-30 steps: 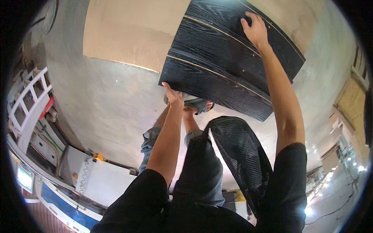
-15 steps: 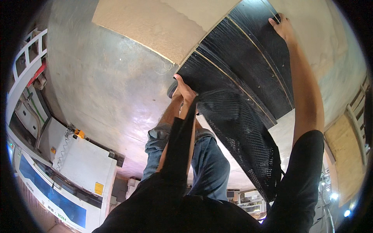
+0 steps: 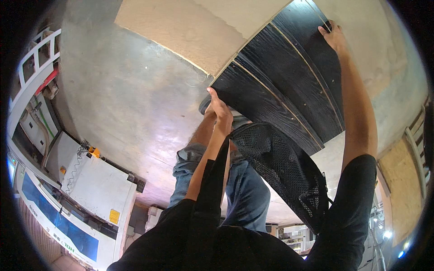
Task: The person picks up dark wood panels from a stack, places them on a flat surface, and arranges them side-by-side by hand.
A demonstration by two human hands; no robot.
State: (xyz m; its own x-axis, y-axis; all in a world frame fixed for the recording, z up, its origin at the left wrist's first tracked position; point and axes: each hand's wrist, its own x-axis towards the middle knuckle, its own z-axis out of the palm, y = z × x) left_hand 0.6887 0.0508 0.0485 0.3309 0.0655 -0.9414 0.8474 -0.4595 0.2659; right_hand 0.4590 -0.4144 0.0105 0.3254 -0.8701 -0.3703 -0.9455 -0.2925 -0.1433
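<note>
Here both hands grip the black panel (image 3: pixel 289 86) by its edges: left hand (image 3: pixel 220 107) near, right hand (image 3: pixel 334 38) far, apparently over open concrete floor (image 3: pixel 126 104).

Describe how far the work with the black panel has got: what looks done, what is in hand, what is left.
Done: the black panel is up off the floor. In hand: the left hand holds its near edge, the right hand its far edge. Left: it is not yet set down; it hangs partly over the tan board.
</note>
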